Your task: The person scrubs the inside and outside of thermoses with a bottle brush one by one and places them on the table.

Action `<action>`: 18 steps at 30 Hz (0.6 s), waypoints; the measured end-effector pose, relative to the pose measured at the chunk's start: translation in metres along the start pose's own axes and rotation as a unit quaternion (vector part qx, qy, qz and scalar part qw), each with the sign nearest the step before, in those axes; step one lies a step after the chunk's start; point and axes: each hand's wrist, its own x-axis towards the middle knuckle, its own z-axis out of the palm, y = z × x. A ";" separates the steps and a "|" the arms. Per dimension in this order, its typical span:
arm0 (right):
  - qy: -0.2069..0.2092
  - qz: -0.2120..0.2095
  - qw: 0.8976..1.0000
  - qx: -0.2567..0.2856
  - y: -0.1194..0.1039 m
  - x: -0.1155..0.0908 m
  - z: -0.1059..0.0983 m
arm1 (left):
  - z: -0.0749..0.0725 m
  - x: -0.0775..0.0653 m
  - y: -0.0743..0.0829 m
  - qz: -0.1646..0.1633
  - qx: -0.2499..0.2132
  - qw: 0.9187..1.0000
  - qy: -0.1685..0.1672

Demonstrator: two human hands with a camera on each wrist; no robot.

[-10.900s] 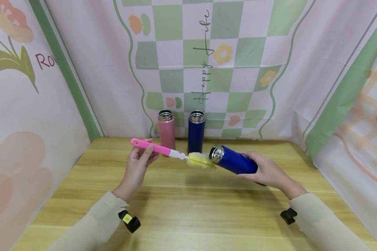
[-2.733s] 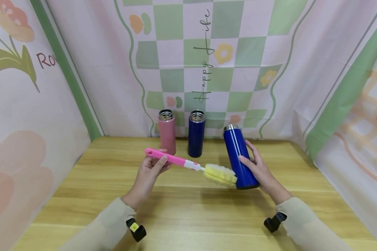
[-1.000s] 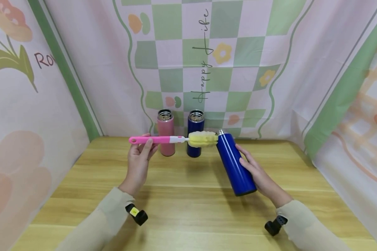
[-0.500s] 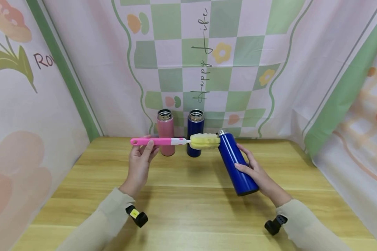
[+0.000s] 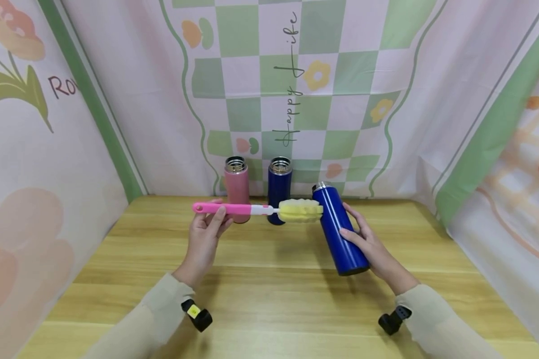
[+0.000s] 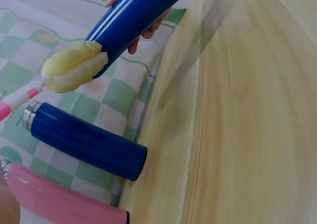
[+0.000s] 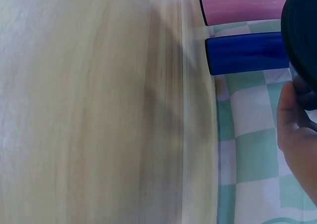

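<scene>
My left hand [image 5: 206, 237] pinches the pink handle of a bottle brush [image 5: 300, 211], which lies level in the air and points right. Its yellow sponge head meets the upper side of a blue vacuum flask [image 5: 339, 232], near the neck. My right hand [image 5: 373, 247] grips that flask, tilted with its steel mouth up and leaning left. The left wrist view shows the sponge [image 6: 74, 68] against the flask's side [image 6: 131, 23]. In the right wrist view the flask's dark base [image 7: 304, 35] hides most of it, and the right hand [image 7: 302, 144] is partly cut off.
Behind the brush stand a pink flask [image 5: 236, 187] and a darker blue flask [image 5: 279, 182], both upright and without lids. They stand at the back of the wooden table [image 5: 269, 309], before a checked cloth [image 5: 278, 75]. Cloth walls rise on both sides.
Over the last second the brush has shifted slightly right and down, its sponge sliding from the flask's rim to just below the neck. Earlier, the sponge was near the flask's mouth, then near its base.
</scene>
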 end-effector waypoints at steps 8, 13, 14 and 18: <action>0.000 0.000 1.000 0.016 0.000 0.001 -0.002 | 0.001 -0.007 -0.002 -0.024 0.007 0.999 -0.023; -0.007 -0.001 1.000 0.027 0.000 0.002 -0.004 | 0.003 -0.010 -0.003 -0.028 0.008 0.999 -0.033; -0.008 -0.001 1.000 0.029 0.000 0.002 -0.005 | 0.003 -0.010 -0.003 -0.029 0.009 0.999 -0.033; -0.008 0.001 0.999 0.038 0.001 0.003 -0.007 | 0.004 -0.014 -0.003 -0.037 0.013 0.999 -0.037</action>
